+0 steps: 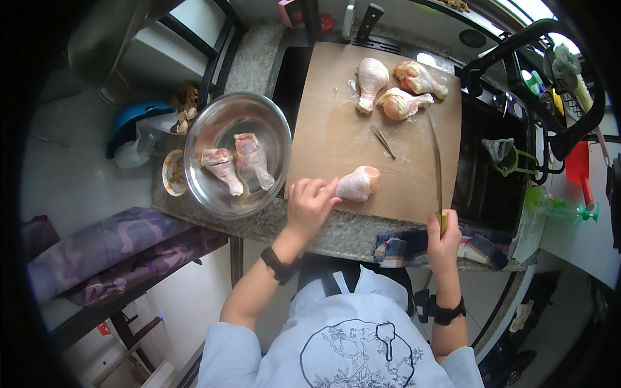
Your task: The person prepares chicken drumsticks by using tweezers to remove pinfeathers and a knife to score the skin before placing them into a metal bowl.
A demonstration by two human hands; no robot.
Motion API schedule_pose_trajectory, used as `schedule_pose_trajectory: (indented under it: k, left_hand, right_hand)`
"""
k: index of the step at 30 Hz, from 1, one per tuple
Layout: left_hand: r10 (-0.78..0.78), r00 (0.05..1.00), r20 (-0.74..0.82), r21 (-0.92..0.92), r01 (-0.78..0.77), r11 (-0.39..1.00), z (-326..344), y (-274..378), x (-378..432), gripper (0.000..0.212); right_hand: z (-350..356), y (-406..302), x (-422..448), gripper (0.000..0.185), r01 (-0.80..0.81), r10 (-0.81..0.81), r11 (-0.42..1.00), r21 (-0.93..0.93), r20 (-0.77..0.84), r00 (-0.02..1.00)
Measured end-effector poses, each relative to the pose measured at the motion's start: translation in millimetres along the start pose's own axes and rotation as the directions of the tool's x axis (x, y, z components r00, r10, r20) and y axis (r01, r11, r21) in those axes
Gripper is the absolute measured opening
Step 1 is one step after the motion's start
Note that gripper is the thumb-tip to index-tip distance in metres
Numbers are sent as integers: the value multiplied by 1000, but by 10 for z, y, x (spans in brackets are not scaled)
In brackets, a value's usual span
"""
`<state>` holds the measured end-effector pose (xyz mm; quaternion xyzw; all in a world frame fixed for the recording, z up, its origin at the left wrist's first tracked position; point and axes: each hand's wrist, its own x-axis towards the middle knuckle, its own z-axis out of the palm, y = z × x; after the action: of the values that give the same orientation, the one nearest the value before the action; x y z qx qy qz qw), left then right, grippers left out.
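Observation:
My left hand [310, 203] grips the bone end of a raw chicken drumstick [358, 184] lying at the near edge of a brown cutting board [330, 131]. My right hand [444, 237] holds a long knife [436, 160] by its yellowish handle, the blade pointing away from me over the board's right side. Three more drumsticks [372, 82] lie at the board's far right. Metal tweezers [383, 142] rest near the middle of the board. To the left, a steel bowl [237, 211] holds two drumsticks [253, 157] with cuts across their thick ends.
A small patterned bowl [173, 173] and garlic [183, 121] sit left of the steel bowl. A folded plaid cloth [407, 247] hangs at the granite counter's near edge. A black-handled knife [370, 22] stands behind the board. A green pump bottle [572, 211] lies at right.

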<state>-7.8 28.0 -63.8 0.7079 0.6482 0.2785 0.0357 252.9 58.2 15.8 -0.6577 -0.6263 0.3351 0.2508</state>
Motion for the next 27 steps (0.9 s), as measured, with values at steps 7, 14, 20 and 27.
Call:
schedule_pose_trajectory:
  k: [7,14,20,27]
  left_hand:
    - [-12,1000,-22,31,12,999,131,44,29,40]
    - [-76,997,29,84,73,994,220,139,157,55]
    - [-44,995,84,51,40,998,231,103,142,61]
    - [-19,995,95,52,14,999,256,66,120,58]
  right_hand:
    - [295,-256,-288,32,-132,52,962,238,316,947]
    - [566,-256,-264,34,-221,123,926,305,311,942]
    - [668,-341,-204,35,-173,113,957,231,249,962]
    - [702,-339,-175,38,-144,108,978,151,223,969]
